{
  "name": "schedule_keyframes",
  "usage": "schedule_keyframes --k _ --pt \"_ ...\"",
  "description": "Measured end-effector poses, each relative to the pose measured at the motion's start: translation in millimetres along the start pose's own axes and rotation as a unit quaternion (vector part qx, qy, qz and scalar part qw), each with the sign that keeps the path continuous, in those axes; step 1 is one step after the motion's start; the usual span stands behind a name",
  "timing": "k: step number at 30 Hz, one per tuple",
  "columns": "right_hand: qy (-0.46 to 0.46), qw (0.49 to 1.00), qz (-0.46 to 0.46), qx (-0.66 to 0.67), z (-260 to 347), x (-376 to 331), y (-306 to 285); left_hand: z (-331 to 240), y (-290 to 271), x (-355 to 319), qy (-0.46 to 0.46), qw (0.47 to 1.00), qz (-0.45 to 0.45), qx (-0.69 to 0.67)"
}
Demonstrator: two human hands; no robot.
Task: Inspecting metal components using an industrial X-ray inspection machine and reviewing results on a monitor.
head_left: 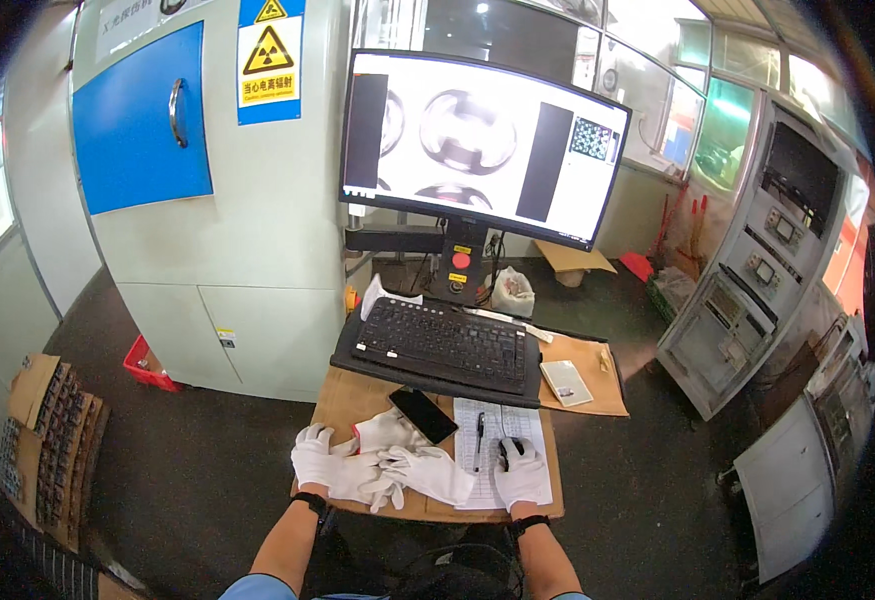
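My right hand (522, 477), in a white knit glove, is closed over a black computer mouse (502, 460) on a printed sheet (529, 424). A black pen (479, 440) lies on the sheet just left of that hand. At the left edge of the small desk rests my left hand (315, 456), also gloved, with its fingers lying slightly bent and nothing visible in them. Beside it several loose white gloves (432, 474) lie in a heap. A black phone (423, 415) lies against the gloves. Beyond it, a black keyboard (439, 342) sits on a raised tray.
A monitor (469, 130) showing grey round shapes stands behind the keyboard, above a red button (461, 261). A white card-like object (566, 383) lies right of the keyboard. A large cabinet (267, 230) rises at left, stacked parts (52, 445) lower left, an equipment rack (747, 270) at right.
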State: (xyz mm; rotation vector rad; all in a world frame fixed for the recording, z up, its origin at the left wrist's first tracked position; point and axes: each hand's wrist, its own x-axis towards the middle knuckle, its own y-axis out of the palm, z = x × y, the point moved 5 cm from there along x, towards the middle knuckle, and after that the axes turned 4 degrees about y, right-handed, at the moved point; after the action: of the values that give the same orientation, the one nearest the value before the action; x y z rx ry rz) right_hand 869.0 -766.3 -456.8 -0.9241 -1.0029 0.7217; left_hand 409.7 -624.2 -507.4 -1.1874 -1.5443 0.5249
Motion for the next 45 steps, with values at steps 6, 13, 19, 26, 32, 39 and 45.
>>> schedule_keyframes --k 6,13,19,26,32,39,45 --pt "-0.001 1.0 0.015 0.022 8.1 5.4 -3.4 16.0 8.6 -4.0 0.005 1.0 -0.024 -0.003" --pt "-0.015 0.999 -0.033 0.029 8.3 1.8 -8.8 9.5 7.9 -2.8 -0.001 1.0 -0.007 -0.008" --pt "-0.017 0.999 -0.026 0.039 8.8 1.7 -5.2 19.2 10.7 -4.4 0.01 1.0 -0.008 -0.017" --pt "-0.026 0.998 -0.03 0.049 6.2 2.3 -4.7 22.2 16.8 -2.9 0.008 1.0 -0.005 -0.009" --pt "-0.02 0.998 -0.022 0.046 4.1 2.6 -2.3 20.0 18.1 -3.3 -0.004 1.0 0.002 -0.011" --pt "-0.022 0.999 -0.029 0.04 1.9 2.7 3.2 22.6 21.0 -4.9 0.005 1.0 0.003 -0.006" --pt "-0.019 0.999 -0.02 0.042 0.7 3.4 5.7 25.2 21.0 -5.2 0.018 1.0 -0.011 -0.009"
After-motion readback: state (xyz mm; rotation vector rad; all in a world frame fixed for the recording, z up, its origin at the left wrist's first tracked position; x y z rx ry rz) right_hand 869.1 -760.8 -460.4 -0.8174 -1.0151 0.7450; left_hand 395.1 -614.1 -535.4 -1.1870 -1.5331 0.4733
